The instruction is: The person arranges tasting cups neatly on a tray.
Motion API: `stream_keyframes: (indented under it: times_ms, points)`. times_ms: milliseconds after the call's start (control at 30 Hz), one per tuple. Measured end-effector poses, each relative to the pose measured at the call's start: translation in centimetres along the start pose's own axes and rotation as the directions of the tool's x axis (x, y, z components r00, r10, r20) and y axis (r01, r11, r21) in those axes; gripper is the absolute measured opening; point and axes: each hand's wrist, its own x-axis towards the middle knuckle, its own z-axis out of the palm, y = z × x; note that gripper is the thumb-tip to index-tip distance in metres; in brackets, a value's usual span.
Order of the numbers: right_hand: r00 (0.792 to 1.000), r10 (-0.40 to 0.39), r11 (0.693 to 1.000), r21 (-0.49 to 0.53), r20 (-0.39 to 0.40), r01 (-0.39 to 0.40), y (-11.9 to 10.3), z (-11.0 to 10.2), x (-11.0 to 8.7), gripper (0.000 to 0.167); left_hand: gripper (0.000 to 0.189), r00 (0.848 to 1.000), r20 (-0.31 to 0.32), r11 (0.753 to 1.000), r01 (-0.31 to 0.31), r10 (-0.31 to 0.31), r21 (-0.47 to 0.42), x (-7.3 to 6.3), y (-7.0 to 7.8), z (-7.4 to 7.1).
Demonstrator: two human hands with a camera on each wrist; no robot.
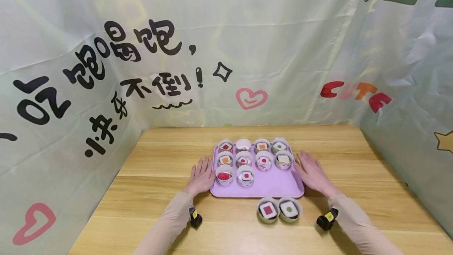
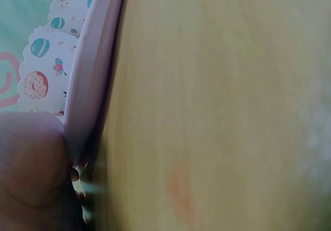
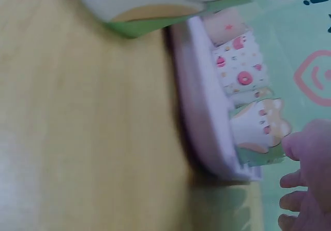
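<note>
A lilac tray [image 1: 272,186] lies on the table, bearing several paper cups with small sushi-like pieces in rows. My left hand [image 1: 201,177] rests flat at the tray's left side, fingers straight and pointing away, thumb side against the rim. On the opposite side, my right hand [image 1: 314,173] lies with extended fingers, its thumb side at the right rim. The left wrist view has part of the left hand [image 2: 31,163] beside the tray wall [image 2: 93,65]. In the right wrist view, the right hand [image 3: 316,163] appears beyond a fox-patterned cup [image 3: 258,132].
Two more cups stand on the wooden table [image 1: 148,192] before the tray: one piece has a dark pink square [image 1: 267,209], the other a green dot [image 1: 289,209]. Printed cloth [image 1: 283,58] hangs behind the table and along both sides.
</note>
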Motion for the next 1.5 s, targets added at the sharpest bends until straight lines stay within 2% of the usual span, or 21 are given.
stream_keyframes:
  times_ms: [133, 300, 467, 700, 867, 1033, 1167, 1367, 1500]
  points:
    - [0.999, -0.035, 0.999, 0.032, -0.036, 0.036, -0.7, -0.9, 0.3, 0.057, 0.062, 1.000, 0.008, 1.000, 0.007, -0.007, -0.003, 0.0, -0.1, 0.1]
    - [0.996, -0.075, 0.995, 0.062, -0.053, 0.078, -1.8, -1.9, 0.3, 0.055, 0.061, 0.999, -0.021, 0.999, -0.025, 0.024, -0.022, -0.1, -0.1, 0.0]
    - [0.988, -0.150, 0.986, 0.072, -0.036, 0.152, -3.6, -2.5, 0.1, 0.050, 0.061, 1.000, -0.010, 1.000, -0.020, 0.019, -0.023, -0.3, 0.1, -0.1]
    - [0.962, -0.269, 0.960, 0.086, 0.039, 0.265, -6.2, -2.9, -0.2, 0.049, 0.059, 1.000, -0.005, 1.000, -0.012, 0.012, 0.008, -0.1, 0.1, -0.1]
    - [0.931, -0.355, 0.933, 0.083, 0.080, 0.349, -7.5, -3.0, -0.4, 0.047, 0.060, 1.000, 0.000, 1.000, -0.010, 0.010, 0.015, 0.0, 0.0, -0.1]
    - [0.906, -0.398, 0.917, 0.061, 0.143, 0.394, -8.6, -3.0, -0.8, 0.044, 0.061, 1.000, 0.005, 1.000, -0.009, 0.009, -0.005, 0.0, 0.0, -0.1]
    - [0.875, -0.434, 0.900, 0.067, 0.216, 0.430, -9.3, -3.0, -1.2, 0.044, 0.061, 1.000, -0.001, 1.000, -0.007, 0.007, -0.005, 0.1, -0.2, 0.1]
    - [0.815, -0.479, 0.871, 0.063, 0.325, 0.487, -10.3, -2.8, -1.6, 0.042, 0.061, 1.000, -0.023, 1.000, -0.006, 0.006, -0.014, 0.6, -0.8, 0.9]
    - [0.788, -0.479, 0.865, 0.053, 0.387, 0.499, -10.9, -2.4, -1.8, 0.046, 0.061, 1.000, -0.019, 1.000, -0.003, 0.003, -0.012, 0.5, -0.7, 0.7]
